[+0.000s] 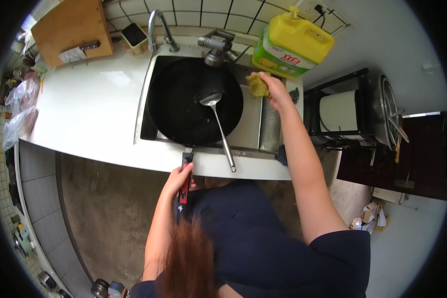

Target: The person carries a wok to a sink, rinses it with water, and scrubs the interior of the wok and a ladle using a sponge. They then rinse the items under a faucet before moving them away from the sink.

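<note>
A large black wok (178, 104) rests over the sink (251, 119), its black and red handle reaching past the counter's front edge. My left hand (180, 179) is closed around that handle. Inside the wok lies the bowl of a metal spatula or ladle (223, 138), whose handle extends over the wok's rim to the counter edge. A yellow-green scouring pad (259, 85) is in my right hand (273, 89), held above the right part of the sink. Behind that hand stands a yellow jug of dish soap (294, 43) with a green label.
A curved metal faucet (160, 28) and a second metal fixture (216, 46) stand behind the sink. On the white counter (93, 100), a wooden cutting board (70, 28) with a knife before it leans at the back left. A black rack (339, 111) with metal pans stands right.
</note>
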Tool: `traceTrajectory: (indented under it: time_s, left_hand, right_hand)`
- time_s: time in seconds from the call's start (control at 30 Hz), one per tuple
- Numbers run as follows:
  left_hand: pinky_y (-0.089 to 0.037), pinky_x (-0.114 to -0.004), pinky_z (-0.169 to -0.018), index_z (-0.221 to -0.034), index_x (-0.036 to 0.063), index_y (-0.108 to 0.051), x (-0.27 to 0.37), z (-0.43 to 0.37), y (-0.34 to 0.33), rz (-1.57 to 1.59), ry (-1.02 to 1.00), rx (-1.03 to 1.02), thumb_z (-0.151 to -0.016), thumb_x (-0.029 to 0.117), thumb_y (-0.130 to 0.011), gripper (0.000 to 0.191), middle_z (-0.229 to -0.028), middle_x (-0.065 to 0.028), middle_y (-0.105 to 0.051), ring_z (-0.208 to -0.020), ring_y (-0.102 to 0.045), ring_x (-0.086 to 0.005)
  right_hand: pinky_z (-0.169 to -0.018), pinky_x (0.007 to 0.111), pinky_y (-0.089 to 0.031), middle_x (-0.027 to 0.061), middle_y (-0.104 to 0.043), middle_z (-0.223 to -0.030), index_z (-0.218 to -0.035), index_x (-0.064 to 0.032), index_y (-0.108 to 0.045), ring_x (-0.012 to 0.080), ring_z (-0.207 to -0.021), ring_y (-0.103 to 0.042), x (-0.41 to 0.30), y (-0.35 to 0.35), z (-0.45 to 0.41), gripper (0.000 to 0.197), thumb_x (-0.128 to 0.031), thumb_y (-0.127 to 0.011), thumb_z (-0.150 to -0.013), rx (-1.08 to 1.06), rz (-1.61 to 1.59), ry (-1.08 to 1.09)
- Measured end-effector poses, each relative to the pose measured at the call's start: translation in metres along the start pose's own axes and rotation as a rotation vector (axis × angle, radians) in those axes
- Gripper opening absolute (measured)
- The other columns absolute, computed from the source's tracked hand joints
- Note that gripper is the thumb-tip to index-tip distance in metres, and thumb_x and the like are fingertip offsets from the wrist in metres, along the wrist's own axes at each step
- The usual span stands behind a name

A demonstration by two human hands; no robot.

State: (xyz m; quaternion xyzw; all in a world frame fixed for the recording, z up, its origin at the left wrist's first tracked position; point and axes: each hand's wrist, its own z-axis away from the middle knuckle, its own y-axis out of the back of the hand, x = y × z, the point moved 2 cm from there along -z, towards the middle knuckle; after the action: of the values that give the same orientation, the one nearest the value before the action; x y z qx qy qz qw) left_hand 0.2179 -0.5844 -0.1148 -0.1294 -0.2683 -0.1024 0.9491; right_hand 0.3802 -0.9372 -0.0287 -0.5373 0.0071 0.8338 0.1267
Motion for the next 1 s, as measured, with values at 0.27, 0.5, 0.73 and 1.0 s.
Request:
traceTrajectory:
  time_s: [0.27, 0.5, 0.73, 1.0]
  left_hand:
    - [-0.046, -0.038, -0.074, -0.091, -0.0085, -0.057, 0.041, 0.026, 0.014, -0.903, -0.313, 0.387, -0.082, 0.042, -0.051, 0.051, -0.083, -0.0232, -0.060, -0.080, -0.059, -0.0348]
    - [-0.045, -0.033, -0.069, -0.091, -0.0012, -0.058, 0.196, 0.025, -0.096, -0.746, -0.799, 0.089, -0.086, 0.030, -0.049, 0.032, -0.079, -0.0156, -0.060, -0.076, -0.059, -0.0267]
    - [-0.045, -0.033, -0.083, -0.114, -0.0028, -0.042, 0.320, -0.090, -0.194, 0.169, -0.468, -0.267, -0.084, 0.050, -0.049, 0.061, -0.105, -0.0140, -0.054, -0.094, -0.055, -0.0235]
    - [-0.049, -0.025, -0.073, -0.113, -0.0044, -0.041, 0.396, -0.100, -0.241, 0.330, -0.575, -0.360, -0.089, 0.018, -0.049, 0.034, -0.106, -0.0152, -0.052, -0.095, -0.057, -0.0232]
  right_hand:
    - [-0.080, 0.049, -0.047, 0.0077, -0.053, -0.112, -0.115, -0.0078, -0.048, 0.0264, -0.099, -0.054, -0.095, 0.051, -0.016, 0.031, -0.025, -0.049, -0.088, 0.210, -0.364, 0.126]
    - [-0.079, 0.054, -0.047, 0.0146, -0.049, -0.115, -0.113, -0.0043, -0.045, 0.0317, -0.103, -0.052, -0.138, 0.070, -0.062, 0.030, -0.021, -0.047, -0.088, 0.201, -0.485, 0.141]
    - [-0.080, 0.054, -0.048, 0.0141, -0.054, -0.105, -0.109, -0.0023, -0.045, 0.0315, -0.098, -0.054, -0.166, 0.054, -0.081, 0.029, -0.023, -0.043, -0.089, 0.154, -0.507, 0.033]
    - [-0.070, 0.043, -0.054, 0.0096, -0.058, -0.099, -0.103, -0.0061, -0.053, 0.0235, -0.086, -0.060, -0.191, 0.058, -0.094, 0.039, -0.033, -0.065, -0.078, 0.220, -0.160, 0.082]
